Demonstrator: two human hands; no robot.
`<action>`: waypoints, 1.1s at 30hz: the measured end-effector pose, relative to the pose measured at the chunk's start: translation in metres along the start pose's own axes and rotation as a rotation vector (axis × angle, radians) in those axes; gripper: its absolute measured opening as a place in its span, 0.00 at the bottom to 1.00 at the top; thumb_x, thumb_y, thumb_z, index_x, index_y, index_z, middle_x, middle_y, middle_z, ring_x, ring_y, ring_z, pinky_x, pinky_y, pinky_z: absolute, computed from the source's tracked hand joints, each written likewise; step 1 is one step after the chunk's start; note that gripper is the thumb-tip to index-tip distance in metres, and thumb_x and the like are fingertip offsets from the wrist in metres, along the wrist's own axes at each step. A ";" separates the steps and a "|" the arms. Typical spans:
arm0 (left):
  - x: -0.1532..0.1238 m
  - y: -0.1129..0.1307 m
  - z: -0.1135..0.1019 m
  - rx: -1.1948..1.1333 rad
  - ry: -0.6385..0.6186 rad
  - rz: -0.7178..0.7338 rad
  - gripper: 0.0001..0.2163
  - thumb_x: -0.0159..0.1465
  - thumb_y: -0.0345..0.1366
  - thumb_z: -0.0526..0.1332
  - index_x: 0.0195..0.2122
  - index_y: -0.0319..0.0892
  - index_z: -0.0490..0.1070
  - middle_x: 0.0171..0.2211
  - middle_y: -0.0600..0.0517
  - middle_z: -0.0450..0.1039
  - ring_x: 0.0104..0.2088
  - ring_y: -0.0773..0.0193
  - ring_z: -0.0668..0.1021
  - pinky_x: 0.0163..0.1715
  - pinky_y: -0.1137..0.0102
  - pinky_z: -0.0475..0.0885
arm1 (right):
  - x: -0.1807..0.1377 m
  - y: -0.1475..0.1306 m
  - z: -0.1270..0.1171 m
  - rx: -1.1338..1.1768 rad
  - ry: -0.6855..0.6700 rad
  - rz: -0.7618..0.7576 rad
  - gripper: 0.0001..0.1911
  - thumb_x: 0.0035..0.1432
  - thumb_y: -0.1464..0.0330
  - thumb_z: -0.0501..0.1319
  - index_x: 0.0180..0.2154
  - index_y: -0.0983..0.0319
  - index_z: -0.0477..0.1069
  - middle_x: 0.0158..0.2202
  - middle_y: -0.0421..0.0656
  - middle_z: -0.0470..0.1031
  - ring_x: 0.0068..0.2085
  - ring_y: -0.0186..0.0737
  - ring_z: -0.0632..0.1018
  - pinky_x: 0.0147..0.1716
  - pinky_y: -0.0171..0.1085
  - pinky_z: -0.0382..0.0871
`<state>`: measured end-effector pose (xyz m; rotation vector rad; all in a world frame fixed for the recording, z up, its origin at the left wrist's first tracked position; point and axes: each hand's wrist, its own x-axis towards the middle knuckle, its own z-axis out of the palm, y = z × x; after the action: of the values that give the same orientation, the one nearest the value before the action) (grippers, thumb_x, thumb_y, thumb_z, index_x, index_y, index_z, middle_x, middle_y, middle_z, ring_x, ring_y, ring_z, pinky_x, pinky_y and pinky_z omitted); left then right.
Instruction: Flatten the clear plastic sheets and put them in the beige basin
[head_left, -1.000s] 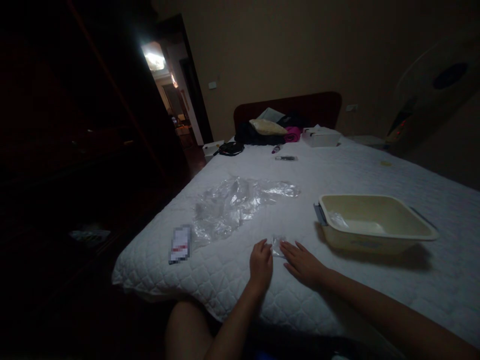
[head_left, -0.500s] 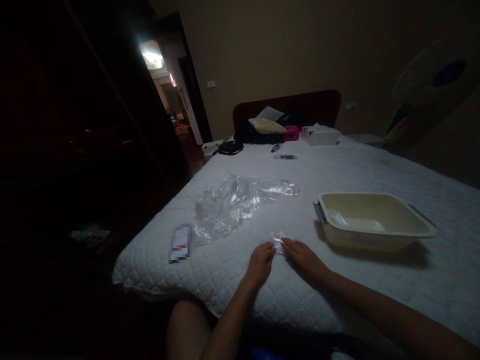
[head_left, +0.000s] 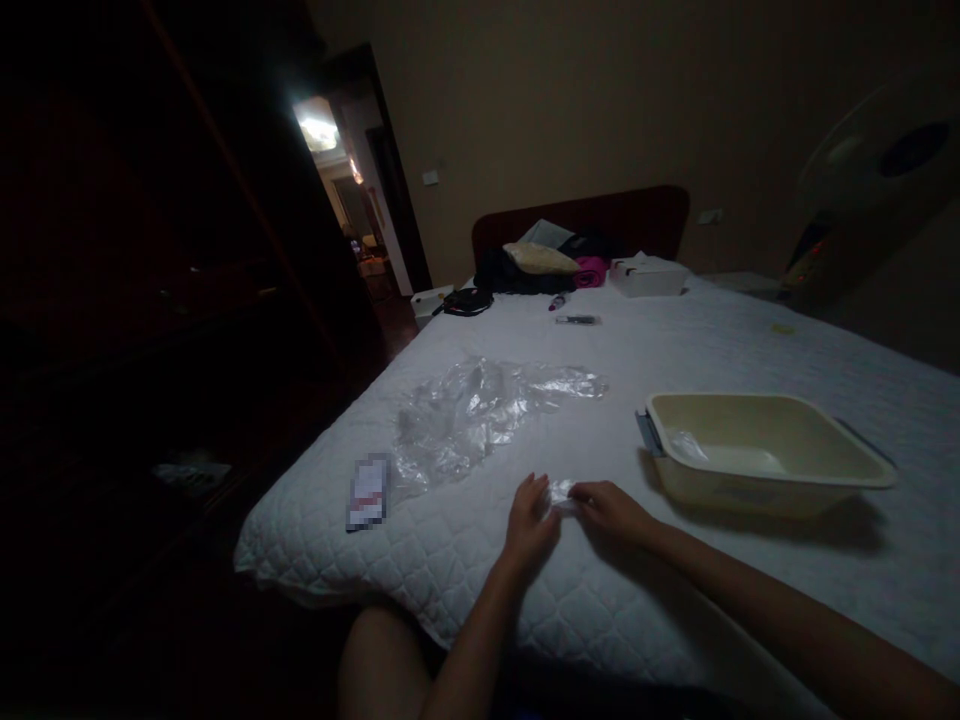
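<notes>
A small bundle of clear plastic (head_left: 559, 493), probably a folded plastic bag, is between my two hands over the near part of the bed. My left hand (head_left: 531, 525) grips its left end, thumb and fingers curled round it. From the other side my right hand (head_left: 609, 510) pinches the right end. Beyond them a large crumpled sheet of clear plastic (head_left: 480, 410) lies spread on the bed. To the right stands a cream plastic basin (head_left: 772, 485) with grey handles; a small clear plastic piece (head_left: 686, 445) rests inside it.
The white quilted bed (head_left: 465, 560) fills the middle. A blurred-out phone-shaped object (head_left: 369, 492) lies at its left edge. Further back are a black bag (head_left: 466, 301), dark clothes with a pillow (head_left: 541, 259), and a white box (head_left: 649, 277). A fan (head_left: 911, 150) stands at right.
My fingers, flat on the plastic before, have curled round its two ends. The plastic looks narrower and more gathered. The view has shifted slightly.
</notes>
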<state>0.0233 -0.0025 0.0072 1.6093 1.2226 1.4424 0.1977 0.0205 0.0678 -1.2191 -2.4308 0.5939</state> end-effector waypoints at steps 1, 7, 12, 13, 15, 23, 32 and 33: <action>0.003 0.004 0.001 -0.075 0.000 -0.057 0.19 0.49 0.29 0.63 0.44 0.44 0.70 0.51 0.46 0.64 0.53 0.56 0.64 0.51 0.61 0.60 | 0.004 0.000 -0.006 0.076 -0.003 0.015 0.12 0.52 0.71 0.50 0.34 0.63 0.72 0.34 0.45 0.76 0.35 0.40 0.74 0.36 0.36 0.64; 0.018 0.022 0.012 -0.443 -0.079 -0.364 0.12 0.46 0.41 0.67 0.27 0.37 0.73 0.25 0.48 0.72 0.27 0.64 0.73 0.29 0.72 0.67 | 0.017 -0.002 -0.025 0.446 0.104 0.115 0.12 0.48 0.64 0.55 0.31 0.64 0.72 0.30 0.45 0.75 0.33 0.41 0.73 0.35 0.38 0.65; 0.019 0.020 0.019 -0.596 0.033 -0.461 0.14 0.44 0.42 0.68 0.25 0.35 0.72 0.19 0.53 0.68 0.19 0.72 0.68 0.20 0.77 0.60 | 0.009 -0.003 -0.015 0.742 0.157 0.381 0.21 0.46 0.53 0.57 0.34 0.64 0.70 0.30 0.44 0.72 0.31 0.38 0.72 0.28 0.35 0.65; 0.018 0.018 0.019 -0.616 0.043 -0.470 0.15 0.44 0.42 0.68 0.26 0.35 0.71 0.19 0.53 0.68 0.19 0.72 0.68 0.20 0.77 0.60 | 0.007 -0.002 -0.012 0.795 0.139 0.433 0.22 0.45 0.52 0.58 0.33 0.65 0.70 0.29 0.43 0.72 0.30 0.37 0.72 0.26 0.34 0.64; 0.017 0.015 0.020 -0.647 0.037 -0.496 0.15 0.44 0.42 0.68 0.26 0.35 0.71 0.20 0.53 0.69 0.20 0.71 0.69 0.21 0.76 0.61 | 0.004 0.001 -0.006 0.880 0.110 0.499 0.24 0.40 0.52 0.62 0.33 0.65 0.69 0.26 0.41 0.71 0.26 0.34 0.71 0.24 0.32 0.62; 0.013 0.018 0.020 -0.774 -0.103 -0.561 0.17 0.44 0.42 0.69 0.27 0.33 0.71 0.23 0.49 0.71 0.23 0.68 0.72 0.26 0.73 0.66 | 0.004 0.010 0.001 0.872 0.133 0.531 0.17 0.35 0.59 0.65 0.24 0.65 0.68 0.14 0.35 0.64 0.18 0.29 0.64 0.18 0.31 0.56; 0.007 0.018 0.012 -0.870 -0.153 -0.628 0.18 0.51 0.42 0.65 0.38 0.36 0.68 0.33 0.44 0.73 0.33 0.60 0.76 0.39 0.63 0.69 | -0.008 0.016 -0.031 0.795 0.239 0.510 0.15 0.39 0.59 0.62 0.24 0.64 0.68 0.17 0.36 0.65 0.20 0.30 0.65 0.20 0.32 0.60; 0.006 0.018 0.011 -0.877 -0.149 -0.634 0.18 0.51 0.43 0.64 0.39 0.36 0.68 0.34 0.43 0.73 0.34 0.60 0.76 0.41 0.62 0.69 | -0.010 0.018 -0.044 0.784 0.262 0.483 0.16 0.39 0.58 0.62 0.25 0.65 0.68 0.18 0.37 0.66 0.21 0.30 0.66 0.21 0.32 0.61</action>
<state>0.0380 -0.0021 0.0238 0.6331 0.7282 1.1517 0.2372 0.0311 0.0944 -1.3834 -1.4326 1.2705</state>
